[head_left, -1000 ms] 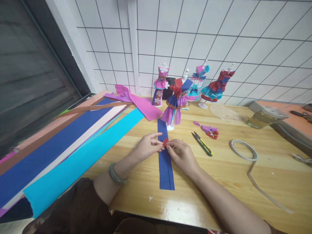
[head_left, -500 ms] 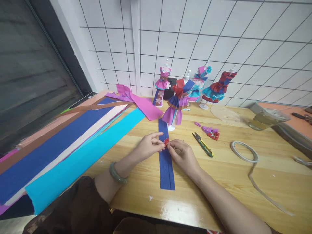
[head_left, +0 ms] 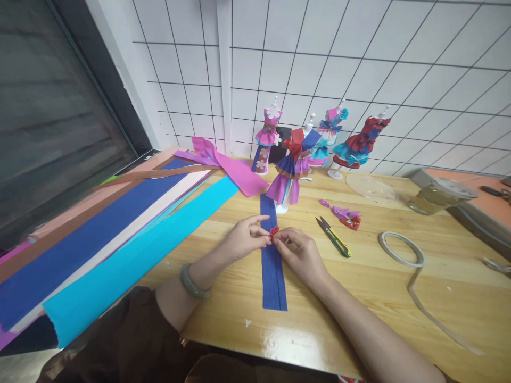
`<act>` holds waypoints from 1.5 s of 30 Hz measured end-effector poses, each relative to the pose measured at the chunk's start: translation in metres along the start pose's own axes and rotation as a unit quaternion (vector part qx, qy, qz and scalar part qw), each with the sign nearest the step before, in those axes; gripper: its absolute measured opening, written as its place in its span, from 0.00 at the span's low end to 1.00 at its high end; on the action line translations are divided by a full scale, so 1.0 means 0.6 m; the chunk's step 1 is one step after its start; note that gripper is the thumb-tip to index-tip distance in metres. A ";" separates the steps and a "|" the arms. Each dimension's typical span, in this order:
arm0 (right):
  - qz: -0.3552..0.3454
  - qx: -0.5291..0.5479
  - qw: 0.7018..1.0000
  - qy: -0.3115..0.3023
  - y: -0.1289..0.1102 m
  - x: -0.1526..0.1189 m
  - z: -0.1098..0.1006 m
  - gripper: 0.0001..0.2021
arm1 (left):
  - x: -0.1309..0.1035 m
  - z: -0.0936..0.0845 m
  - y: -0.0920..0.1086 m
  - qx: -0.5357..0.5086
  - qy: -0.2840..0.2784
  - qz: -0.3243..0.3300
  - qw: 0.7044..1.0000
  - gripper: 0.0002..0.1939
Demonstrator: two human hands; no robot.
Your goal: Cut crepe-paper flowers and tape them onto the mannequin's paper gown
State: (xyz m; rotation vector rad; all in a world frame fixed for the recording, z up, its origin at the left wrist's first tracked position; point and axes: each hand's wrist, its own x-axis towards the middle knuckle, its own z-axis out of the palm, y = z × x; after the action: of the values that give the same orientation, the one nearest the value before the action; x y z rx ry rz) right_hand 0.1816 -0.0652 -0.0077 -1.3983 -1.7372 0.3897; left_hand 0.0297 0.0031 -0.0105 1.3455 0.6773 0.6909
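A red piece [head_left: 273, 232] (quite small) sits between the 2 hands' [head_left: 245, 236] [head_left: 301, 250] fingertips.

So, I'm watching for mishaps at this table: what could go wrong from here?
The small red paper piece, pinched between the left hand and right hand, might slip or tear. The thread snips lie uncapped near the right hand, so a careless reach could nick it.
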 end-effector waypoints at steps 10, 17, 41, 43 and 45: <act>0.004 0.014 1.000 -0.005 -0.005 0.000 -0.001 0.08 | 0.001 -0.002 -0.002 0.008 0.004 0.010 1.000 0.28; 0.033 0.045 0.998 -0.003 -0.002 -0.001 0.001 0.09 | 0.000 -0.001 0.000 0.002 0.001 0.008 1.000 0.30; 0.046 0.055 0.997 -0.015 0.000 0.001 0.005 0.07 | 0.002 0.001 -0.002 0.023 0.017 0.013 0.999 0.28; 0.075 0.097 0.992 -0.016 0.003 0.001 0.007 0.07 | 0.003 0.000 -0.003 0.020 0.015 0.012 1.000 0.29; 0.113 0.142 0.983 -0.016 0.006 0.001 0.010 0.08 | 0.003 -0.001 -0.004 0.013 0.009 0.008 1.000 0.29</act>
State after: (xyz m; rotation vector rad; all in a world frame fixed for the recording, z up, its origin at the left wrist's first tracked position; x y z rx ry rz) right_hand 0.1794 -0.0619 -0.0134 -1.3865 -1.4820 0.7583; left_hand 0.0302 0.0046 -0.0128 1.3717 0.6930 0.7100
